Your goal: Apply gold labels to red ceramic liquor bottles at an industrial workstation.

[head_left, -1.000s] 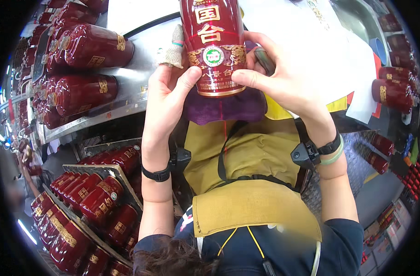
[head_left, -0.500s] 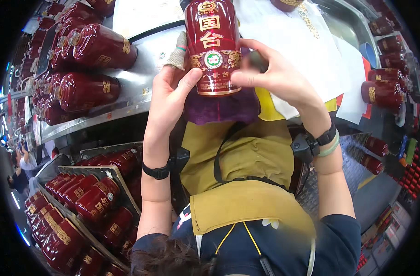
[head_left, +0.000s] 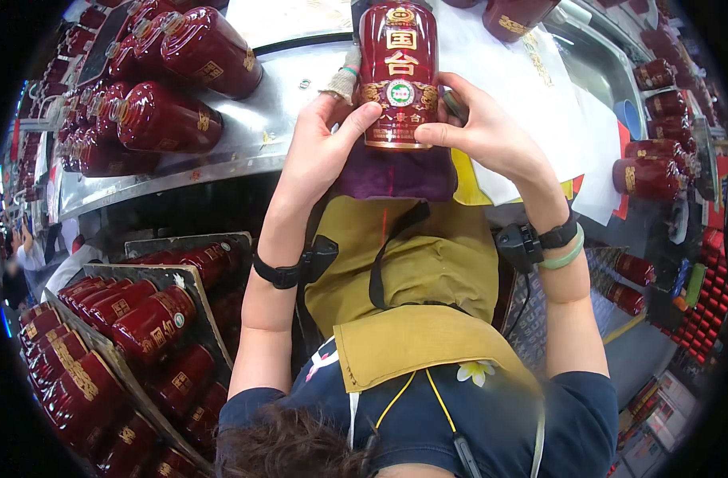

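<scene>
A dark red glossy bottle (head_left: 399,68) with gold lettering and a round green-and-white emblem is held upright in the picture between my two hands. My left hand (head_left: 325,135) grips its lower left side, thumb on the front; a pale knitted cover (head_left: 345,80) sits on one of its fingers. Against the lower right side presses my right hand (head_left: 487,119), with the thumb near the base and the other fingers behind. A small dark item (head_left: 455,105) shows at those fingers, its kind unclear. Purple cloth (head_left: 396,177) lies just below the bottle.
Several similar bottles (head_left: 171,119) lie on the metal table (head_left: 276,95) at left. White sheets (head_left: 531,103) cover its right part, near a blue round thing (head_left: 628,118). Crates of bottles (head_left: 153,323) stand at lower left; more bottles (head_left: 649,177) are at far right.
The view has shifted a little, and the bottle and both hands appear farther right. My right thumb and the dark item, blurred before, are now sharper, with the thumb against the bottle.
</scene>
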The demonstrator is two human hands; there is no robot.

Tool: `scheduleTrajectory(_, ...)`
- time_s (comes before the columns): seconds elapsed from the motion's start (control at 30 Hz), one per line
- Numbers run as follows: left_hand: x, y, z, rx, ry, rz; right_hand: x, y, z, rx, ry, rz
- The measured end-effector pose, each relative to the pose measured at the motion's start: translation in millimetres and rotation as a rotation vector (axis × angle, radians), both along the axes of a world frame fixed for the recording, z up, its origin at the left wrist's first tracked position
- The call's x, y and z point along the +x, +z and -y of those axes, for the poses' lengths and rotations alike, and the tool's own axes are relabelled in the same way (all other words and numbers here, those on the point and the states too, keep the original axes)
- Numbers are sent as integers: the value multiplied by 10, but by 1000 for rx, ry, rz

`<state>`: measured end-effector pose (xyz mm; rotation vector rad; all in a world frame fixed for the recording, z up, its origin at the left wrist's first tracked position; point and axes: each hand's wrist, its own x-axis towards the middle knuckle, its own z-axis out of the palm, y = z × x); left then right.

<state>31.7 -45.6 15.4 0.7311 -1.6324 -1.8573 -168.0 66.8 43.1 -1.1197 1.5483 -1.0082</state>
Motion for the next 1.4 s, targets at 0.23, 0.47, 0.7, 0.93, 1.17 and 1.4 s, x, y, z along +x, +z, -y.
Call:
scheduleTrajectory(0.23, 43, -48, 106, 34, -86, -14, -137, 1, 59, 20, 39, -97)
scheduleTrajectory(0.47, 50, -46, 87, 20, -80, -21, -155, 79, 41, 107, -59, -65)
scheduleTrajectory(0.7, 52, -45, 76, 55, -75, 28, -138, 22, 64, 27, 44, -104)
scheduleTrajectory(0.93, 44, -25, 76, 13, 2, -37, -98, 21, 44, 85, 65, -196)
scheduleTrajectory(1.17, 95, -67, 126, -107, -55, 10, -126, 165, 95, 177, 114, -224)
scheduleTrajectory(1.4, 82, -24, 85, -97, -54, 1, -153, 98, 90, 244, 73, -13)
